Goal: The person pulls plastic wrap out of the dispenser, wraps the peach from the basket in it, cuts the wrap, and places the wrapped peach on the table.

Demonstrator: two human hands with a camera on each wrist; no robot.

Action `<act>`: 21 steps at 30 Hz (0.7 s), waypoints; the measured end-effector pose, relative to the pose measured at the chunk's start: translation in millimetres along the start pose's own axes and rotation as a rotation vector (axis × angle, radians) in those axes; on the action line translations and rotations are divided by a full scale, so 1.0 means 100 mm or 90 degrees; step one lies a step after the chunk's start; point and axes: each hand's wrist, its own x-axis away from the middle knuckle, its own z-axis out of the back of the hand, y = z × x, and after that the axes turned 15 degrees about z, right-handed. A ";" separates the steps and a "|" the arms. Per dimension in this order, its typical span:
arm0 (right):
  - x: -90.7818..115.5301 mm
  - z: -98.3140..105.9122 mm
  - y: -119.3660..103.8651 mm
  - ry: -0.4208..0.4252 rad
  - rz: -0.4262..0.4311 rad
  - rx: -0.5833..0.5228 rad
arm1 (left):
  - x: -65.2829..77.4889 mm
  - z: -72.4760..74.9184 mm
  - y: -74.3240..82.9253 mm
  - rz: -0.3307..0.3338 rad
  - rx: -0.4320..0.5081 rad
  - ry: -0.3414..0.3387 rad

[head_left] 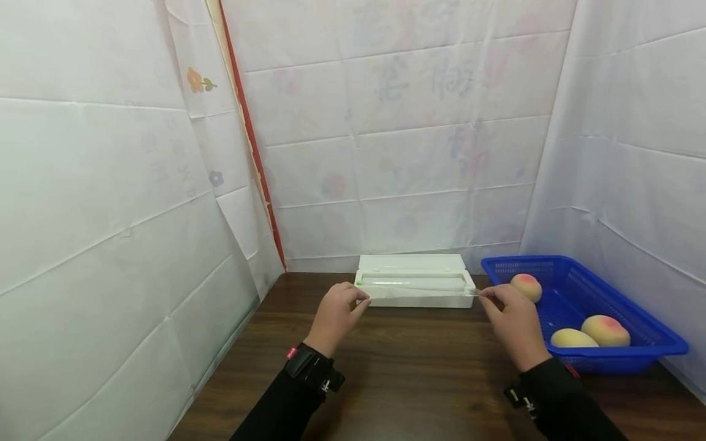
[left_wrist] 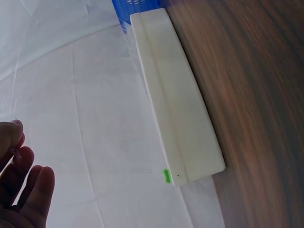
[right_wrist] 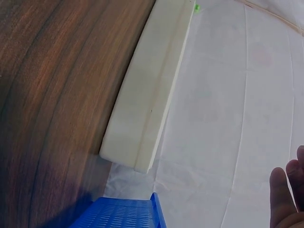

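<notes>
A white cling film box (head_left: 425, 302) stands on the table with its lid (head_left: 410, 263) raised, and a roll (head_left: 410, 282) lies inside. A strip of clear cling film (head_left: 419, 291) stretches across the front of the box between both hands. My left hand (head_left: 337, 313) pinches the film's left corner between thumb and fingertips. At the other end, the right hand (head_left: 513, 321) pinches the right corner. In the left wrist view, a crumpled bit of clear film shows between the fingers. Only a few fingers of the right hand (right_wrist: 287, 194) appear in the right wrist view.
A blue plastic basket (head_left: 562, 269) with three peaches sits at the right, close beside my right hand. The brown wooden table (head_left: 419, 373) extends in front of the box. White sheeting (head_left: 408, 153) hangs behind and on both sides.
</notes>
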 end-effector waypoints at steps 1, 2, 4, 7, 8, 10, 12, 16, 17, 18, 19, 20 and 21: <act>0.01 0.00 0.00 0.002 0.002 0.000 | 0.01 0.00 0.00 0.000 -0.001 0.000; 0.02 0.00 -0.01 0.004 0.004 0.001 | 0.01 0.00 0.00 0.001 -0.002 -0.001; 0.03 0.01 -0.02 0.007 0.009 0.001 | 0.03 0.00 0.00 0.004 -0.001 -0.007; 0.06 0.02 -0.03 0.006 0.010 0.002 | 0.05 0.00 0.01 0.003 0.001 -0.015; 0.07 0.03 -0.04 0.005 0.008 0.003 | 0.05 0.00 0.01 0.003 0.001 -0.014; 0.08 0.03 -0.04 0.000 0.000 0.002 | 0.07 0.00 0.01 0.002 0.004 -0.013; 0.10 0.03 -0.05 -0.005 -0.009 0.002 | 0.08 0.00 0.01 0.000 0.008 -0.005; 0.12 0.04 -0.05 -0.008 -0.021 -0.002 | 0.12 -0.01 0.00 -0.001 0.006 0.003; 0.12 0.04 -0.06 -0.008 -0.023 -0.002 | 0.13 -0.01 0.00 0.001 0.005 0.002; 0.13 0.04 -0.06 -0.007 -0.024 -0.005 | 0.14 -0.01 0.00 0.004 0.004 -0.001; 0.14 0.04 -0.06 -0.005 -0.026 -0.010 | 0.15 0.00 0.00 0.008 0.003 -0.005; 0.14 0.04 -0.07 -0.003 -0.026 -0.014 | 0.16 0.00 0.00 0.012 0.003 -0.008; 0.15 0.03 -0.08 -0.001 -0.028 -0.020 | 0.17 0.00 0.00 0.018 0.002 -0.012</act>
